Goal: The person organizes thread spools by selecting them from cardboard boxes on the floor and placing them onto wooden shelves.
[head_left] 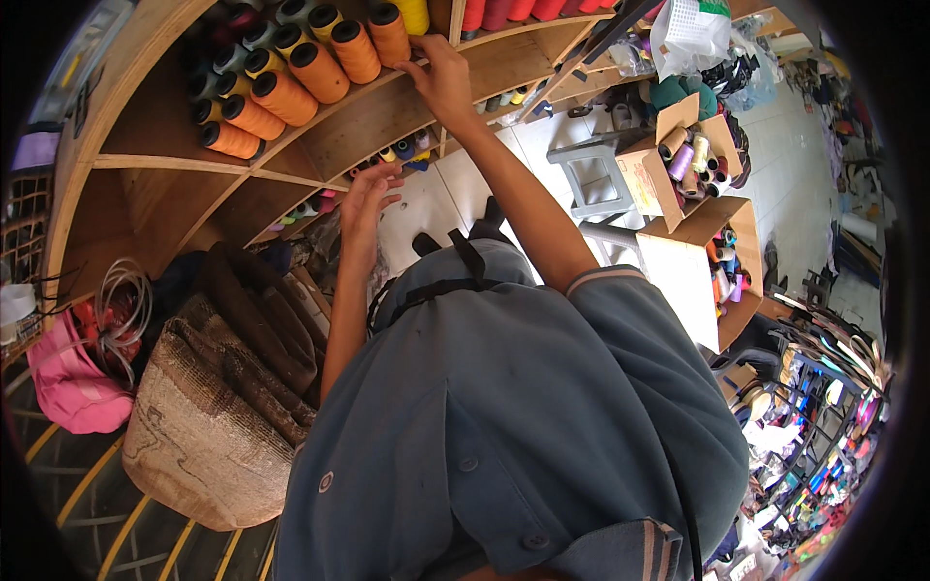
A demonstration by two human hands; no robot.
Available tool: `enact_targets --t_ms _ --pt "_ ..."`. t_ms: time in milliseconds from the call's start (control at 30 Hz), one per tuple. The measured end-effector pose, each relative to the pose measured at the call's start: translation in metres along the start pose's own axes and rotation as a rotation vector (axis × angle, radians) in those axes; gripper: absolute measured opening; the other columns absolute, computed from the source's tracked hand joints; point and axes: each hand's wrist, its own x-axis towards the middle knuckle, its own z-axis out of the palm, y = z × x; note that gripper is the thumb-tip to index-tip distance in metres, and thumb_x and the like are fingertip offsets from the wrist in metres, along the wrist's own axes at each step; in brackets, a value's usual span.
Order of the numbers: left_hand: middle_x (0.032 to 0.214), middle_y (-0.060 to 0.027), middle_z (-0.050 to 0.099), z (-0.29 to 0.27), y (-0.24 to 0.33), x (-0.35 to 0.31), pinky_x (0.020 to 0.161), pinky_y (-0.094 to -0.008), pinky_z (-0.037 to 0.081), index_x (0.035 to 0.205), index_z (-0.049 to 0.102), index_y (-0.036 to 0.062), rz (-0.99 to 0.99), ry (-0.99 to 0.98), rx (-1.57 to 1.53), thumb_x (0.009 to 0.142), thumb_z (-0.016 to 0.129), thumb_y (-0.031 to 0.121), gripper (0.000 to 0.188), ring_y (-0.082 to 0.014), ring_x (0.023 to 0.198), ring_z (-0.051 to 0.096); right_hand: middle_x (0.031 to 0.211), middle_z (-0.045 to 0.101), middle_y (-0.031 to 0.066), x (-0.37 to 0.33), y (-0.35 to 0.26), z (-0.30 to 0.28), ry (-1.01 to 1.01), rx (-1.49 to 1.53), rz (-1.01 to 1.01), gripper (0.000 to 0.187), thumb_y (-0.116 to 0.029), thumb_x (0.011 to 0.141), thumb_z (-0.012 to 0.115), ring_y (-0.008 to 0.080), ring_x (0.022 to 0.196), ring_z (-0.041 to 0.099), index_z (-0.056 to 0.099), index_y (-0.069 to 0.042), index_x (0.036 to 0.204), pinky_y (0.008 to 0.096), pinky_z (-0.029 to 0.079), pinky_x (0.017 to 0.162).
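A row of orange thread spools with black ends stands on the wooden shelf, with yellow and grey spools behind. At the row's right end my right hand is closed on an orange thread spool, its thumb at the base and its fingers at the right side. Part of the grip is hidden. Just behind that spool stands a bright yellow spool. Lower and to the left, my left hand is raised in front of the shelf with loosely bent, parted fingers and nothing in it.
Red spools fill the neighbouring compartment. Lower cubbies hold small coloured spools. To the right, open cardboard boxes of spools stand by a grey stool. A brown woven sack and a pink bag are at the left.
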Motion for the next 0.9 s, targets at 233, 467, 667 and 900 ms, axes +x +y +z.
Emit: enact_targets --t_ms 233,467,667,900 --pt "0.116 -0.0098 0.061 0.004 -0.001 -0.002 0.090 -0.0348 0.046 0.114 0.058 0.0029 -0.002 -0.007 0.012 0.096 0.049 0.021 0.027 -0.0210 0.108 0.057 0.089 0.060 0.0137 -0.003 -0.001 0.009 0.060 -0.093 -0.039 0.036 -0.011 0.072 0.079 0.0295 0.078 0.063 0.062 -0.001 0.102 0.0352 0.051 0.061" --pt "0.117 -0.0101 0.061 0.009 -0.004 -0.004 0.090 -0.0344 0.045 0.115 0.058 0.0031 -0.006 -0.023 0.005 0.096 0.049 0.021 0.027 -0.0202 0.106 0.058 0.091 0.059 0.0136 -0.006 -0.003 0.011 0.059 -0.146 -0.014 0.038 -0.014 0.073 0.079 0.0310 0.083 0.061 0.060 0.000 0.102 0.0377 0.050 0.068" --pt "0.121 -0.0113 0.060 0.006 -0.006 -0.004 0.091 -0.0350 0.045 0.121 0.055 0.0010 -0.025 -0.016 0.043 0.098 0.044 0.021 0.032 -0.0214 0.108 0.058 0.104 0.057 0.0180 -0.006 -0.013 0.008 0.194 0.001 -0.028 0.042 -0.017 0.080 0.074 0.0315 0.091 0.060 0.056 0.001 0.114 0.0372 0.050 0.076" --pt "0.121 -0.0111 0.059 0.005 -0.004 -0.005 0.092 -0.0355 0.044 0.121 0.054 0.0010 -0.023 -0.022 0.030 0.098 0.044 0.023 0.033 -0.0222 0.109 0.058 0.122 0.048 0.0230 -0.003 -0.022 0.008 0.061 0.030 0.219 0.043 -0.023 0.092 0.058 0.0397 0.111 0.050 0.050 0.007 0.122 0.0422 0.041 0.094"
